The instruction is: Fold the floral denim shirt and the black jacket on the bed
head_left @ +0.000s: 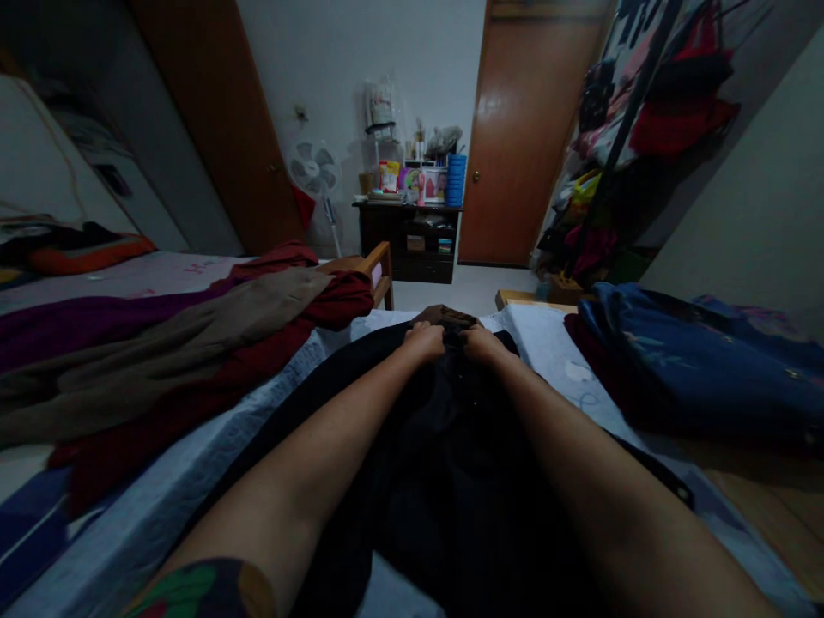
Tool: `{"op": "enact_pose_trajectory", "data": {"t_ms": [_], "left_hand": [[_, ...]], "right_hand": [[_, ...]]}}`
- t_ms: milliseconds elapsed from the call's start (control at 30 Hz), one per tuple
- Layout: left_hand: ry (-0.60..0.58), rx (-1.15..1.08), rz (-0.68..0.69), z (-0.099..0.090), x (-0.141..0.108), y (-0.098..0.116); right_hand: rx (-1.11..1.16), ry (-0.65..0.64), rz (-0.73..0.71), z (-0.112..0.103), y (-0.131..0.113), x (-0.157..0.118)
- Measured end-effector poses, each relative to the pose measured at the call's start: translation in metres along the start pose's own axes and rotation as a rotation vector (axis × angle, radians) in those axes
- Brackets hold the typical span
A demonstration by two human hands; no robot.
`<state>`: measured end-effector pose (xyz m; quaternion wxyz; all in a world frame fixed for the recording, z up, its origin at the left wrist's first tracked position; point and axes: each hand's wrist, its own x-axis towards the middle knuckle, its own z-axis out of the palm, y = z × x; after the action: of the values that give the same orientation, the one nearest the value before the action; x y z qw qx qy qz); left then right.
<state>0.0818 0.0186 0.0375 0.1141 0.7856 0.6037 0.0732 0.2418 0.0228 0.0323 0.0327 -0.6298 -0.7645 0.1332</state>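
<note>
A black jacket (451, 463) lies spread out over the pale patterned bed sheet (554, 343), with a brown part (444, 315) showing at its far end. Both my arms reach straight forward over it. My left hand (425, 340) is closed on the far edge of the cloth, and my right hand (481, 343) grips the same edge just beside it. Only a narrow strip of dark fabric separates the two hands. The fingertips are partly hidden in the folds. One small round button shows on a black flap by my right forearm.
To the left, brown, dark red and purple clothes (251, 318) lie spread out. A folded blue denim pile (714, 360) sits on the right. Beyond the bed stand a white fan (315, 167), a dark cabinet (408, 245) and a wooden door (515, 137).
</note>
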Motion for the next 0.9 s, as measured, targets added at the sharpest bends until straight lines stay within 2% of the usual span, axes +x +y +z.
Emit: {"op": "enact_pose_trajectory", "data": {"t_ms": [133,267,400,567,700,900], "left_hand": [[0.023,0.001,-0.072,0.012,0.03,0.007],[0.07,-0.024,-0.217,0.022,0.048,0.006],[0.089,-0.056,-0.342,0.035,0.054,-0.009],[0.097,-0.091,-0.345,0.043,0.055,-0.033],[0.178,-0.092,-0.366,0.024,0.052,-0.053],[0.328,-0.022,-0.472,-0.028,0.026,-0.088]], "right_hand": [[-0.033,-0.01,0.135,0.014,0.015,0.008],[-0.043,0.033,0.306,0.024,0.021,0.007],[-0.039,0.141,0.372,0.034,0.024,0.003],[0.017,0.156,0.384,0.036,0.035,0.003],[0.043,0.14,0.405,0.032,0.05,0.005],[0.073,0.112,0.364,0.025,0.069,0.011]]}}
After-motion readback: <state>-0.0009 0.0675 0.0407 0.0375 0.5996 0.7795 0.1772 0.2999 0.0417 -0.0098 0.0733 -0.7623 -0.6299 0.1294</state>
